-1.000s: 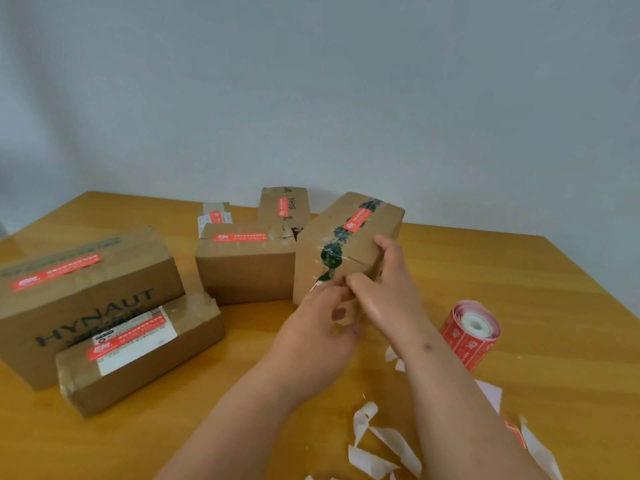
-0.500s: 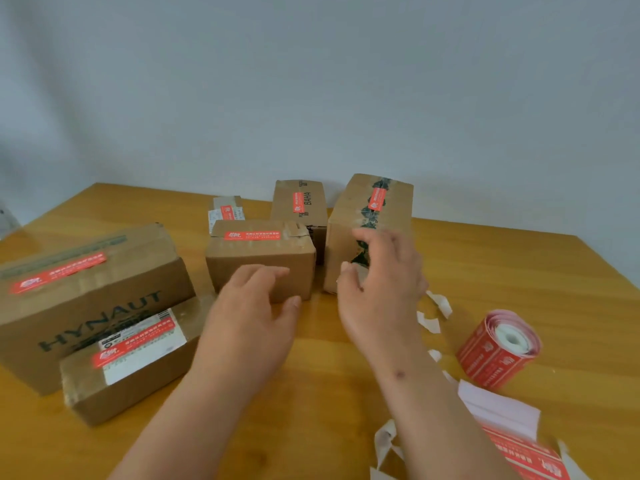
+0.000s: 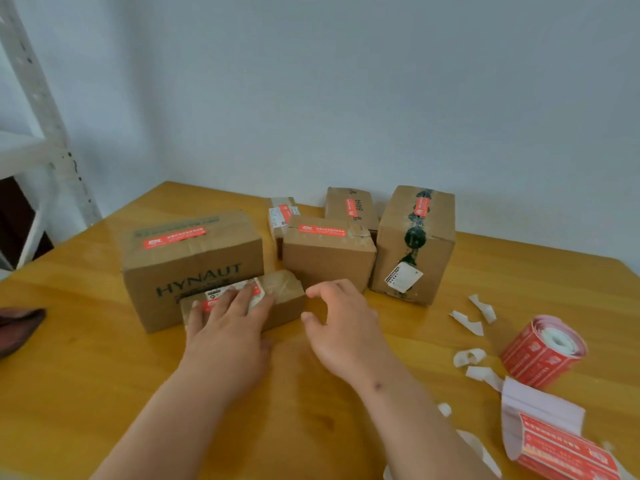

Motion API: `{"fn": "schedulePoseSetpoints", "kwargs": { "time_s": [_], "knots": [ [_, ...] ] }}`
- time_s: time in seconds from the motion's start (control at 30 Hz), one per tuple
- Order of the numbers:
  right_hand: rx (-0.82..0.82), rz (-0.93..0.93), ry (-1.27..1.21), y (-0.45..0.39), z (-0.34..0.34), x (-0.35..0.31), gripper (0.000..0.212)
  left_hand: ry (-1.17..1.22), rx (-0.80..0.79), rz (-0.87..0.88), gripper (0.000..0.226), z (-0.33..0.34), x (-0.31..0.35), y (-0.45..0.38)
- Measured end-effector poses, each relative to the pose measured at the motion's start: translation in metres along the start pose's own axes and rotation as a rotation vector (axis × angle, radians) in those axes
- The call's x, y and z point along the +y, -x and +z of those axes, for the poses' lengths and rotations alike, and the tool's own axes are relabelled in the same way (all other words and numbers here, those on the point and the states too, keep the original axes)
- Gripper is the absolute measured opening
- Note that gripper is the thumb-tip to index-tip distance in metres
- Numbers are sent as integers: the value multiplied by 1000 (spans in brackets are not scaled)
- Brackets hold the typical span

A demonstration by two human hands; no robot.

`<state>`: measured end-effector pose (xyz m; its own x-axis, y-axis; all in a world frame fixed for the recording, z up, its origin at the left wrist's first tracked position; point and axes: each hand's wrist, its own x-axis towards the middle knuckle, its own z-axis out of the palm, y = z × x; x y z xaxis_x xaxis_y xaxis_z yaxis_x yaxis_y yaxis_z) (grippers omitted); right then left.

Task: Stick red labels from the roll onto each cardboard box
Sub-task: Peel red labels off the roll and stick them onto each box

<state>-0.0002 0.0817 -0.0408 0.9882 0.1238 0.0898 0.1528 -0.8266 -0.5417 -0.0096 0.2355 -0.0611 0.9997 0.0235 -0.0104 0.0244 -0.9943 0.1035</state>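
Head view: the left hand (image 3: 227, 327) has dropped flat, fingers spread, onto the small box (image 3: 280, 296); right hand (image 3: 341, 327) hovers loosely curled, holding nothing, off the tall box (image 3: 415, 244). Wooden table (image 3: 86, 358), grey wall (image 3: 346, 81).

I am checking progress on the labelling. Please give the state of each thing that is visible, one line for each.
Large brown HYNAUT cardboard box: red label on top.
Small flat taped box: labelled, left hand rests on it.
Right hand: holds nothing, fingers loosely curled.
Tall box with black tape: upright, labelled.
Red label roll: on its side, partly unrolled.
White backing scraps: scattered on table.
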Motion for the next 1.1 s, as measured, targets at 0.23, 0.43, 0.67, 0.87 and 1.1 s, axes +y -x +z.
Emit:
{"fn": "schedulePoseSetpoints", "kwargs": {
  "time_s": [0.23, 0.43, 0.67, 0.87, 1.1],
  "knots": [
    [-50, 73, 52, -13, -2, 10, 35, 71, 60, 140, 63, 10, 6, -45],
    [-33, 119, 48, -14, -13, 29, 33, 233, 144, 119, 53, 11, 22, -61],
    [24, 111, -12, 10, -35, 44, 29, 383, 184, 100, 51, 12, 59, -27],
    [-350, 25, 142, 70, -65, 52, 63, 467, 168, 97, 47, 5, 81, -3],
    [-500, -11, 317, 108, -54, 77, 35, 493, 114, 129, 41, 8, 106, 26]
  ]
}}
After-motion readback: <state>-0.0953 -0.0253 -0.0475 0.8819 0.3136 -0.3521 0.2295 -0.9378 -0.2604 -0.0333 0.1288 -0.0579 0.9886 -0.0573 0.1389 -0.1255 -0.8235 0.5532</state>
